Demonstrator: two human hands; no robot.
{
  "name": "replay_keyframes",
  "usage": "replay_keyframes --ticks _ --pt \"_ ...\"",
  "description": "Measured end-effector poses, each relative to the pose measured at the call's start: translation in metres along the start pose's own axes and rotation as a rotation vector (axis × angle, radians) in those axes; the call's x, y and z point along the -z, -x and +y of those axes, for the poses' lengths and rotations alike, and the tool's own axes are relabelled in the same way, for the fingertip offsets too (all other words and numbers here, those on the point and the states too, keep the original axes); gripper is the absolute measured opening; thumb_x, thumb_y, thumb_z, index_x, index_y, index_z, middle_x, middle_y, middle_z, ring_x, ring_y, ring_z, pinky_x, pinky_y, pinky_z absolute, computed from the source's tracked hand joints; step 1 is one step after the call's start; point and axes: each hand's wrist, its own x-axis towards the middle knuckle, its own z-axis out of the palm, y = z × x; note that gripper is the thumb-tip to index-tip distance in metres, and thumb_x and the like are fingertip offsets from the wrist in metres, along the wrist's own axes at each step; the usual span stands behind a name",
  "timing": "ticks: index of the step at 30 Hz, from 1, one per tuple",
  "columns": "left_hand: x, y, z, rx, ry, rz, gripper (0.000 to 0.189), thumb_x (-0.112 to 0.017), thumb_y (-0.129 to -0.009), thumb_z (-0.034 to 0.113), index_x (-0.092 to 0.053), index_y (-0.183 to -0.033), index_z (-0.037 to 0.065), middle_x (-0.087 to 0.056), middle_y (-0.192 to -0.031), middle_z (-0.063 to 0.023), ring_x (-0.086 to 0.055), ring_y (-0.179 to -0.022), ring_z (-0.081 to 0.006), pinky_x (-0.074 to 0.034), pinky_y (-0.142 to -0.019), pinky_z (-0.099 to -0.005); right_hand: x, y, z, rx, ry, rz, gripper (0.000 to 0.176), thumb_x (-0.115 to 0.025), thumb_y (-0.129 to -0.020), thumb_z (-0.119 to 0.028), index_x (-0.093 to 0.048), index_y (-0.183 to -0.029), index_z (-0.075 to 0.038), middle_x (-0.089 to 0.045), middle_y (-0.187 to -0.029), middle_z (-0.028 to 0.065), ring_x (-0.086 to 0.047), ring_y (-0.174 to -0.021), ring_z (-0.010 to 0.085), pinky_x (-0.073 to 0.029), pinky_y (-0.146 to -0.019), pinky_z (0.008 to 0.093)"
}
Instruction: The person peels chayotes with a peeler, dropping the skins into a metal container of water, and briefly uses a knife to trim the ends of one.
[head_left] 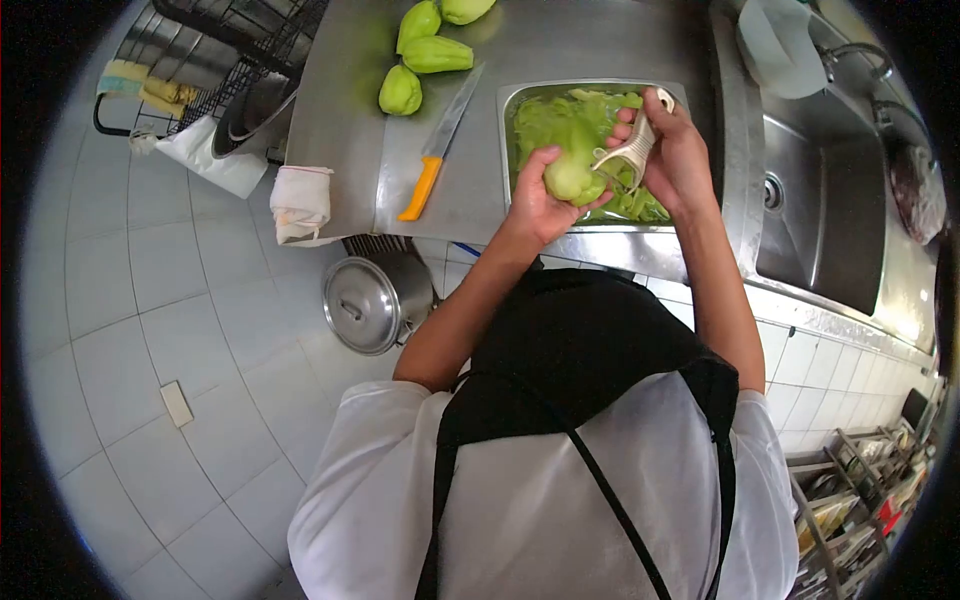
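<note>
My left hand [544, 204] is closed around a pale green chayote [574, 178], thumb along its side. A cream-coloured peeler [634, 150] is gripped in my right hand [680, 160], its head right beside the chayote. Both hands are over a metal pan [508, 190] filled with green peels [650, 208]. Left of the pan, a knife with a yellow handle [421, 188] lies on the steel counter [345, 120]. Beyond the knife are several whole chayotes [438, 55].
A folded white cloth [301, 203] hangs at the counter's left corner. On the tiled floor below stands a lidded steel pot [360, 306]. To the right is a sink [815, 200] with a tap [860, 55] and a white plastic container [778, 48] at its far end.
</note>
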Motion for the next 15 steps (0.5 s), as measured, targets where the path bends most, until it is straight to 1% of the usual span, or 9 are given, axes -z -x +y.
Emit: replay_keyframes --ticks 1,4,7,10,14,15 --pt "0.0 0.0 -0.004 0.018 -0.013 -0.002 0.053 -0.058 -0.087 0.04 -0.05 -0.13 0.009 -0.058 -0.124 -0.0128 -0.056 -0.115 -0.0312 -0.045 -0.098 -0.0526 -0.002 0.0 0.001 0.019 0.013 0.025 0.021 -0.051 -0.101 -0.023 -0.046 -0.108 -0.004 -0.059 -0.085 0.0105 -0.062 -0.069 0.0194 -0.057 -0.066 0.0367" --pt "0.001 -0.004 -0.011 0.06 -0.032 0.005 0.053 -0.058 -0.088 0.04 -0.05 -0.13 0.008 -0.059 -0.123 -0.0126 -0.058 -0.112 -0.0309 -0.047 -0.095 -0.0517 0.001 -0.001 0.005 0.073 0.03 0.013 0.019 -0.052 -0.101 -0.022 -0.047 -0.104 -0.004 -0.058 -0.08 0.0076 -0.059 -0.064 0.0171 -0.056 -0.063 0.0354" --pt "0.006 -0.007 -0.015 0.074 -0.066 -0.002 0.055 -0.058 -0.086 0.041 -0.051 -0.13 0.007 -0.059 -0.123 -0.0132 -0.059 -0.11 -0.0314 -0.049 -0.092 -0.05 0.003 -0.001 0.007 0.08 0.031 0.035 0.017 -0.053 -0.1 -0.021 -0.048 -0.102 -0.005 -0.056 -0.075 0.0056 -0.055 -0.06 0.0154 -0.054 -0.06 0.0343" --pt "0.005 -0.006 -0.018 0.074 -0.073 0.009 0.055 -0.058 -0.085 0.039 -0.051 -0.129 0.007 -0.06 -0.123 -0.0134 -0.06 -0.108 -0.032 -0.05 -0.09 -0.0486 0.007 -0.003 0.008 0.085 0.063 0.044 0.017 -0.054 -0.1 -0.02 -0.048 -0.101 -0.005 -0.055 -0.073 0.0057 -0.053 -0.058 0.015 -0.053 -0.058 0.034" --pt "0.0 -0.004 -0.019 0.062 -0.101 0.049 0.053 -0.056 -0.085 0.039 -0.052 -0.128 0.008 -0.061 -0.12 -0.0138 -0.062 -0.103 -0.0328 -0.051 -0.088 -0.0476 0.013 -0.012 0.013 0.036 0.044 0.028 0.017 -0.056 -0.099 -0.02 -0.048 -0.1 -0.005 -0.055 -0.072 0.0053 -0.053 -0.057 0.0149 -0.053 -0.057 0.034" --pt "0.002 -0.004 -0.018 0.061 -0.121 0.024 0.054 -0.055 -0.086 0.04 -0.053 -0.128 0.007 -0.062 -0.119 -0.0141 -0.062 -0.102 -0.0331 -0.051 -0.087 -0.0474 0.013 -0.013 0.014 0.019 0.037 0.026 0.017 -0.057 -0.098 -0.019 -0.048 -0.099 -0.005 -0.055 -0.072 0.0053 -0.053 -0.057 0.0149 -0.053 -0.056 0.0339"
